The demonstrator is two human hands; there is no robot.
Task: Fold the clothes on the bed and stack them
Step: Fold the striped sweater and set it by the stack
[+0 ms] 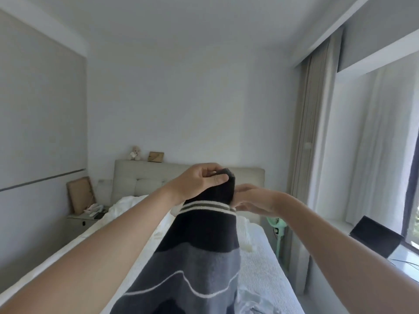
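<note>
A dark knitted garment [199, 250] with black and grey bands and white stripes hangs in the air in front of me, above the bed [260, 268]. My left hand [199, 180] pinches its top end between thumb and fingers. My right hand [254, 198] is at the garment's right side just below that, fingers curved against the cloth; the fabric hides the fingertips. The garment's lower part runs out of the frame at the bottom.
The bed has white bedding and a beige padded headboard [145, 180]. A bedside table [88, 217] with a leaning frame stands at the left. A green fan [277, 225], curtains [317, 132] and a window ledge with a dark box [376, 236] are at the right.
</note>
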